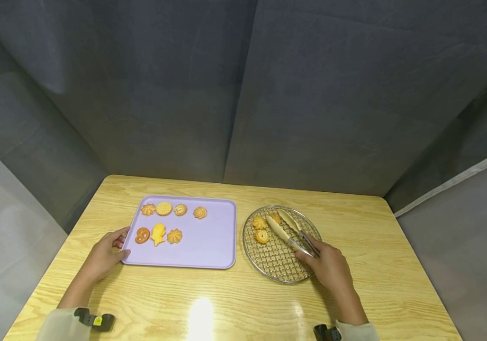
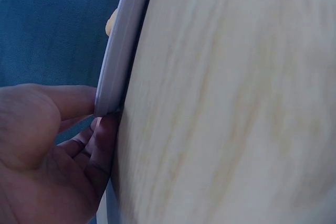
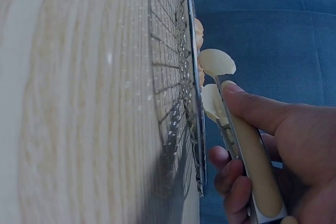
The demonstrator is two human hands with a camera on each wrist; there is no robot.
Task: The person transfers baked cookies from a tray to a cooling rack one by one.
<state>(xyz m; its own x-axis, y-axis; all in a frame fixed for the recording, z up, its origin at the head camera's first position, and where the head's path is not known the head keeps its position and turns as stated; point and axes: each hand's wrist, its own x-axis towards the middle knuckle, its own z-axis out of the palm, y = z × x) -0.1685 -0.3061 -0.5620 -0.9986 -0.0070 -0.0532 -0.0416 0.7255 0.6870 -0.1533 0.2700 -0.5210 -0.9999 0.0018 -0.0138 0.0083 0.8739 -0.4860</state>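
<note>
My left hand point(image 1: 103, 255) pinches the left edge of a lilac tray point(image 1: 213, 244), thumb and fingertips at its rim in the left wrist view. On the tray lie two rows of cookies, among them a pretzel point(image 1: 142, 235), a yellow fish-shaped cookie point(image 1: 157, 234) and a swirl cookie point(image 1: 200, 212). My right hand point(image 1: 333, 267) grips tongs point(image 3: 257, 166) with cream-coloured tips. The tips are spread over a round wire rack point(image 1: 275, 265), on either side of a partly hidden cookie point(image 1: 275, 218). Left of them on the rack are a flower-shaped cookie point(image 1: 259, 222) and a ring-like cookie point(image 1: 261, 236).
Both tray and rack stand on a light wooden table point(image 1: 162, 298), the rack to the right of the tray with a narrow gap between. Grey fabric panels point(image 1: 175, 94) enclose the table's back and sides.
</note>
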